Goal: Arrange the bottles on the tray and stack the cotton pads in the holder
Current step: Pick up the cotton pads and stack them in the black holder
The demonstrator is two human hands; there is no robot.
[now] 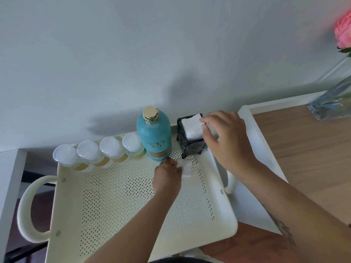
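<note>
Our right hand point(226, 137) arches over the holder point(191, 147). Its grip is nearly closed, with thumb and forefinger pinching the 3 o'clock edge of the top of the cotton pads point(191, 126). The pads are white, square and fluffy, and they fill the holder to its brim. The holder is a black, square box with ornate moulded sides, standing on the tray point(133, 205) in its 1 o'clock corner.

Our left hand point(167, 175) lies low on the tray, its grip curled round a pale filmy piece point(186, 168). We cannot tell whether this is a pad or a wrapper. It lies just at 6 o'clock of the holder.

The tray is cream metal, perforated with fine dots, with a looped handle point(24, 209) at 9 o'clock. Along its 12 o'clock rim stand four small bottles point(110, 149) with clear round caps and amber liquid. At 3 o'clock of that row stands a tall turquoise bottle point(154, 137) with a gold cap, matte and round-shouldered, just beside the holder.

On the wooden worktop point(307, 149) at 2 o'clock stands a glass vase point(330, 105) with a pink rose point(343, 33).
</note>
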